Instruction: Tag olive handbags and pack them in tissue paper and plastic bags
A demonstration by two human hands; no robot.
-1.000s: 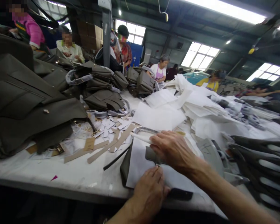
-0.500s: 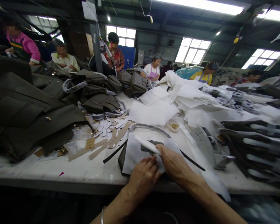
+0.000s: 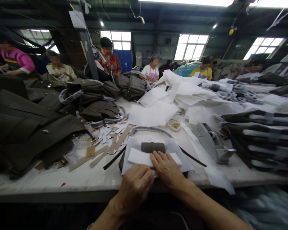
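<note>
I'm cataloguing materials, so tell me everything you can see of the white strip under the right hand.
The white strip is long, flat and smooth, seemingly soft foam or paper, perhaps folded. It lies crosswise on a white sheet, its far edge by a grey-green piece. The right hand lies flat over it, hiding part; both ends show. The left hand, fingers curled, is at its near edge; whether it touches cannot be told.

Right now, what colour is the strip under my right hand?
The strip is white, shown in the head view.
</note>
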